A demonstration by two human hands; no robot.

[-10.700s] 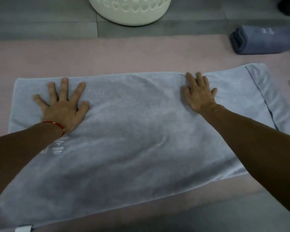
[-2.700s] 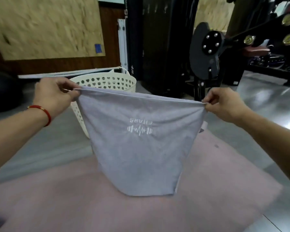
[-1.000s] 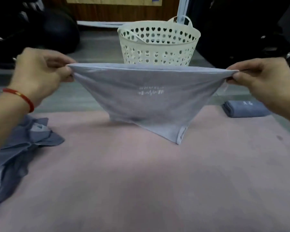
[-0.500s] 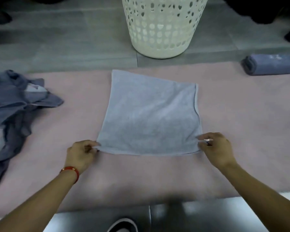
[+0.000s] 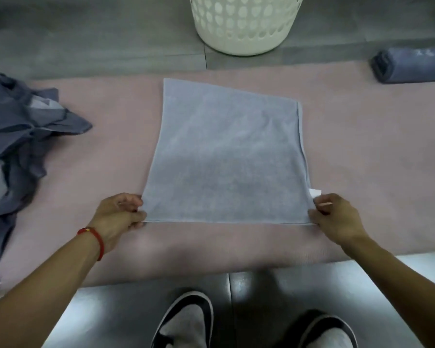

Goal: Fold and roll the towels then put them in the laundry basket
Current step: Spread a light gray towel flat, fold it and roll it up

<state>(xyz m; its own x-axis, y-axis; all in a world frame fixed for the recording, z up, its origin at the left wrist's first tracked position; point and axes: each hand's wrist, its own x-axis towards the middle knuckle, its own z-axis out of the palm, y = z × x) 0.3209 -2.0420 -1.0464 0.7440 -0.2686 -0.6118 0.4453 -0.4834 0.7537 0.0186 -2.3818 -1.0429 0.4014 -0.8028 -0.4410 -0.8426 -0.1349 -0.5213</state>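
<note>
I see one folded towel [image 5: 226, 156], pale grey-blue, lying flat on the pink mat [image 5: 362, 172], about midway along its length and nearer its front edge than its back. No logo or writing shows on its upper face; a small white tag [image 5: 315, 192] sticks out at its near right corner, too small for me to read. My left hand [image 5: 118, 217] has its grip curled on the near left corner, thumb and fingers pinching the cloth. My right hand [image 5: 337, 217] pinches the near right corner the same way. A red string bracelet [image 5: 96, 241] sits on the left wrist.

One rolled towel [image 5: 409, 64], darker blue, lies at the mat's back right corner; pale marks show on it, but I cannot read them. One heap of unfolded dark blue towels [image 5: 18, 151] spreads over the mat's left end; I cannot count them. One cream laundry basket [image 5: 244, 26] with oval holes stands on the grey floor [image 5: 98, 41] just beyond the mat's back edge, apart from the folded towel. Two shoes show at the bottom, on the shiny floor by the mat's front edge.
</note>
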